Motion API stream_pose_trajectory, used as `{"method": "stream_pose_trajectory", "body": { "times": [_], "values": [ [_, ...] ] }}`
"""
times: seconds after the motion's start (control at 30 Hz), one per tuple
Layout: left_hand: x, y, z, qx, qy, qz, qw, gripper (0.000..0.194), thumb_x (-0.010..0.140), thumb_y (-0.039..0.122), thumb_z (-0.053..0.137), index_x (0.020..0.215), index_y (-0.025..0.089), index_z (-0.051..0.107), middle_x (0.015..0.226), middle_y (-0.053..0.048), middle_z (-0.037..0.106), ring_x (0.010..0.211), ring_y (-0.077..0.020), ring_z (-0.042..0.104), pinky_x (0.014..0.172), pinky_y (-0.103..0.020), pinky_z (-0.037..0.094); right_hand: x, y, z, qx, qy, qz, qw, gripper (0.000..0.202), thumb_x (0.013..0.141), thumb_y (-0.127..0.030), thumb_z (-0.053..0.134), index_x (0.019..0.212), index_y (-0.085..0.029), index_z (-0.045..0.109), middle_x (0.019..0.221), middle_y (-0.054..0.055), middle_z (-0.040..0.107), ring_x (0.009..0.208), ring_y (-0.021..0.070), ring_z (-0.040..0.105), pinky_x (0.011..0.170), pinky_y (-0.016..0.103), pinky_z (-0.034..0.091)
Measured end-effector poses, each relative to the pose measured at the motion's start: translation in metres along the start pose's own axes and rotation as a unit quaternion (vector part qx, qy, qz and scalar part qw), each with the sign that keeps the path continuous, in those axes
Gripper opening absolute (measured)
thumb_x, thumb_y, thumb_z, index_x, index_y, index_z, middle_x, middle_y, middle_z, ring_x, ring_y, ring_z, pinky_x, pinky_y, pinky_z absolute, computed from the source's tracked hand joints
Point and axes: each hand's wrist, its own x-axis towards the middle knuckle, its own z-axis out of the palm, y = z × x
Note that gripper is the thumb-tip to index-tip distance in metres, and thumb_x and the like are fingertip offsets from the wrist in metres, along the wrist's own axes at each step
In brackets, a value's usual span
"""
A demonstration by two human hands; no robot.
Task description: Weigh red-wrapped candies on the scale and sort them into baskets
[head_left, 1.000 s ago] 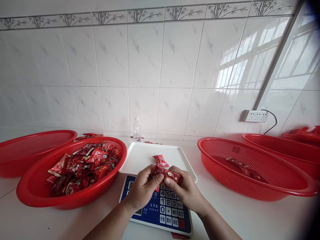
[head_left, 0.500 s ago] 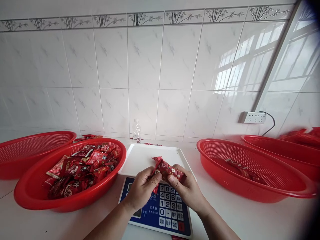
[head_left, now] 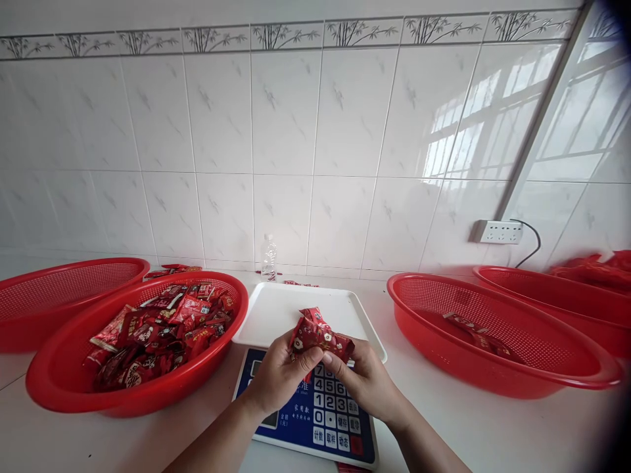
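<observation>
Several red printed packets [head_left: 320, 334] are bunched between my two hands, over the front of a white weighing tray [head_left: 340, 305]. My left hand [head_left: 283, 371] is closed on the packets from the left, its thumb across the front. From the right, my right hand [head_left: 362, 374] grips them too, and the two thumb tips nearly meet. Below the hands lies the blue keypad panel [head_left: 296, 427] of the scale, partly covered by them. How many packets are held cannot be told.
On the left, a red basket [head_left: 59, 368] holds many red packets, with another basket [head_left: 29, 328] behind. A right-hand basket [head_left: 444, 361] holds a few packets; another basket [head_left: 542, 282] is beyond. A plastic bottle [head_left: 269, 259] and socket strip [head_left: 499, 231] are at the wall.
The packets have turned between my hands and now sit slightly further left, more bunched. My right hand has shifted a little to the left, bringing the thumbs closer together.
</observation>
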Motion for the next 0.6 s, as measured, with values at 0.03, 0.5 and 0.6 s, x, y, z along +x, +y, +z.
{"method": "stream_pose_trajectory", "body": {
  "times": [0.03, 0.5, 0.6],
  "values": [
    [0.0003, -0.0005, 0.0, -0.007, -0.001, -0.002, 1.0, 0.028, 0.085, 0.037, 0.06, 0.104, 0.018, 0.068, 0.095, -0.005, 0.07, 0.093, -0.0196, 0.062, 0.087, -0.029, 0.045, -0.0002, 0.0001, 0.0001, -0.003, -0.005, 0.0, 1.0, 0.03, 0.09, -0.041, 0.048, 0.072, -0.017, 0.055, 0.069, 0.0, 0.055, 0.063, 0.0125, 0.047, 0.06, 0.023, 0.041],
    [-0.0009, 0.0035, -0.0007, -0.018, -0.027, 0.006, 0.999, 0.025, 0.085, 0.035, 0.06, 0.101, 0.017, 0.065, 0.095, -0.004, 0.068, 0.092, -0.0185, 0.059, 0.087, -0.029, 0.044, -0.0022, 0.0055, 0.0016, -0.015, 0.035, 0.011, 0.999, 0.035, 0.09, -0.042, 0.046, 0.063, -0.02, 0.043, 0.058, -0.005, 0.039, 0.053, 0.0092, 0.034, 0.049, 0.022, 0.032],
    [-0.0002, 0.0001, -0.0019, -0.027, 0.007, 0.016, 0.999, 0.022, 0.085, 0.036, 0.058, 0.094, 0.017, 0.063, 0.088, -0.004, 0.065, 0.084, -0.0159, 0.057, 0.08, -0.026, 0.044, -0.0022, 0.004, 0.0017, -0.032, 0.033, 0.012, 0.999, 0.035, 0.09, -0.042, 0.046, 0.064, -0.019, 0.044, 0.058, -0.004, 0.04, 0.053, 0.0093, 0.035, 0.049, 0.022, 0.032]
  ]
}}
